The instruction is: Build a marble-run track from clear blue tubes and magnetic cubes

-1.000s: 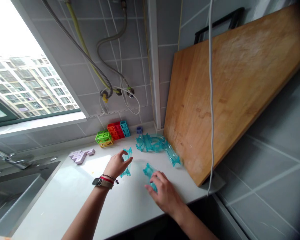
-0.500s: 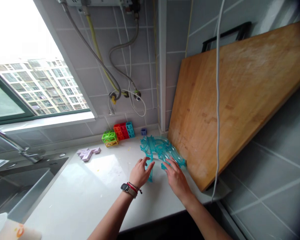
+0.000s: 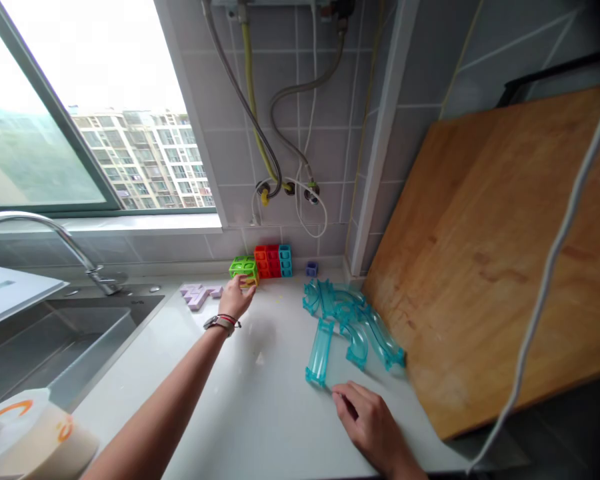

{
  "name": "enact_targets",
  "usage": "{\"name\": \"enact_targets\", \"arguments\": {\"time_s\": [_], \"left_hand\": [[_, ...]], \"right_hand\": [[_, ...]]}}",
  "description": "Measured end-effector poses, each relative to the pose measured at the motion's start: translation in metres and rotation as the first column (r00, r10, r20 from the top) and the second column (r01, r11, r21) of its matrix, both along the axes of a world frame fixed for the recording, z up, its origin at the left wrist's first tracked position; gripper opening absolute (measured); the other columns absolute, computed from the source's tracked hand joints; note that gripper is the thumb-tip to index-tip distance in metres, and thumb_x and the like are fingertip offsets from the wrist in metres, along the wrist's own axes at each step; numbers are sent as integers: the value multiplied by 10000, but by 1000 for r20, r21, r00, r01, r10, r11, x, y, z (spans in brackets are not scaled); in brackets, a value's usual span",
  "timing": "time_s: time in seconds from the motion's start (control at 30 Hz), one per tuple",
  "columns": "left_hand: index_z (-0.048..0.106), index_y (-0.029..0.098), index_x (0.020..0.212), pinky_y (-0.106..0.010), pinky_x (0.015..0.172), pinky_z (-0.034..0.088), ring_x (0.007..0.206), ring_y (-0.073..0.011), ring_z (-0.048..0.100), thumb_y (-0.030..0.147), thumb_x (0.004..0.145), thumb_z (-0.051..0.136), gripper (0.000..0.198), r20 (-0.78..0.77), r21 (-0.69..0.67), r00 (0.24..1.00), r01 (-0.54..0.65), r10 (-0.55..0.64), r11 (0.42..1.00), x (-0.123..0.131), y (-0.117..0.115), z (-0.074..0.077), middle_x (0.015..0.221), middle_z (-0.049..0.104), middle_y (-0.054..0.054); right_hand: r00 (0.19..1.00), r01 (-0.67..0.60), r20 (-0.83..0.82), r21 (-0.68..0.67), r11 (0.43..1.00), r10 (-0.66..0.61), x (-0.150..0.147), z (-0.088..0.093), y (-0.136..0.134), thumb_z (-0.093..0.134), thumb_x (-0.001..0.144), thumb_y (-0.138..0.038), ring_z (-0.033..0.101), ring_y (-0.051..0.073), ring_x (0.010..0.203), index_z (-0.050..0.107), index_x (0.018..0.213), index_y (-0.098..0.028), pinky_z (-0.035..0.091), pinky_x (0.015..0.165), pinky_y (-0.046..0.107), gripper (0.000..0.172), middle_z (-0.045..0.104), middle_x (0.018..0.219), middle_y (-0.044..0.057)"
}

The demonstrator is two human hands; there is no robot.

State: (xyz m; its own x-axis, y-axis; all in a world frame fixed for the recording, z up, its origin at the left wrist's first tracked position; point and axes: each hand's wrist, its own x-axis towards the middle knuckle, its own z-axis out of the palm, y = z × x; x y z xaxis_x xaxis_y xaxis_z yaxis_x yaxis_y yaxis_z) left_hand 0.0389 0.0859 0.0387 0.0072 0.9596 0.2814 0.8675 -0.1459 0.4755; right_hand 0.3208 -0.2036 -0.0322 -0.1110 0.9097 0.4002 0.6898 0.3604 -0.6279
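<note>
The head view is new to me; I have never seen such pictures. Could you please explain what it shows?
There is no machine: a camera worn on a person's head looks forward and down at two bare hands. On the glossy white worktop lie a straight see-through teal plastic piece, several curved teal pieces, an angular lilac shape, and openwork plastic blocks: green, yellow, red, light blue and purple. The left hand is at the green and yellow blocks; I cannot tell whether it grips one. The right hand is near the straight piece, holding nothing visible.

Overexposed daylight through the window (image 3: 97,110), faint glare on countertop (image 3: 260,413).
</note>
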Motion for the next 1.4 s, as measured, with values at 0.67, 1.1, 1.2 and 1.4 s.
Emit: {"name": "enact_targets", "arguments": {"time_s": [0.67,1.1,1.2,1.4], "left_hand": [[675,226,1075,-457,1017,477,1225,-375,540,575,779,689,458,-188,-12,972,-148,143,989,-14,88,-12,1423,458,-142],[351,243,1502,-416,1032,451,1319,-348,503,606,766,724,901,-279,8,960,22,-19,1000,1,78,30,1521,405,-173],[297,228,1548,-415,1043,436,1330,-361,497,571,744,756,987,-320,-16,940,117,-116,993,21,102,44,1516,426,-190],[512,275,1435,-451,1021,433,1272,-407,551,494,534,897,1005,-391,-161,860,286,-328,944,68,152,56,1397,598,-165]], "right_hand": [[998,43,38,-40,998,-41,-2,3,13,449,1023,-270,611,170,616,661,863,-219,480,604,262,271,614,706,19],[997,41,68,-36,999,-38,-3,3,10,460,1006,-247,603,169,624,655,844,-219,454,595,260,255,616,721,22],[996,59,71,-47,997,-56,-4,4,11,474,997,-238,604,166,634,654,836,-220,436,605,257,242,619,725,19],[992,99,82,-66,993,-93,-7,10,13,500,957,-206,606,156,637,650,804,-215,385,605,261,214,632,721,10]]}}
